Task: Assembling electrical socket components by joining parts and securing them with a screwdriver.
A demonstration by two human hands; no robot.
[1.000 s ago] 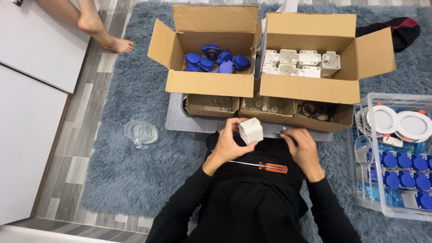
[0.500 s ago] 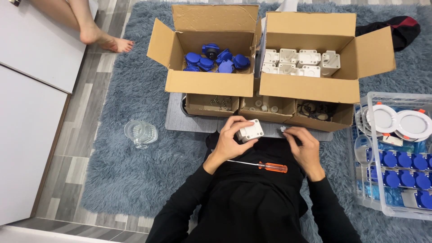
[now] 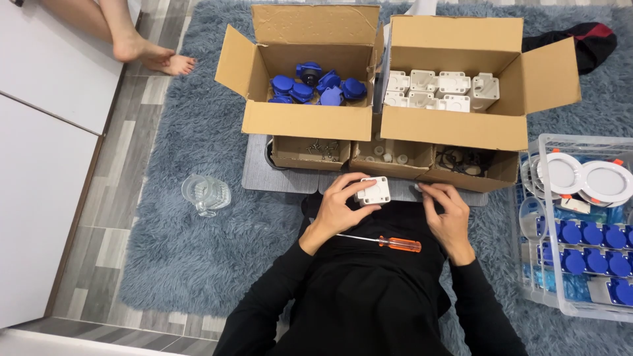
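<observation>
Assembly step in hand. Left hand point(image 3: 339, 207) is clamped on a white plastic box point(image 3: 374, 190), held over the lap. Right hand point(image 3: 448, 214) rests loosely curled, holding nothing visible. Screwdriver point(image 3: 386, 242) lies on the lap; next move calls for fetching it.

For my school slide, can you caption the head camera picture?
Left hand holds a white box above an orange screwdriver.
</observation>
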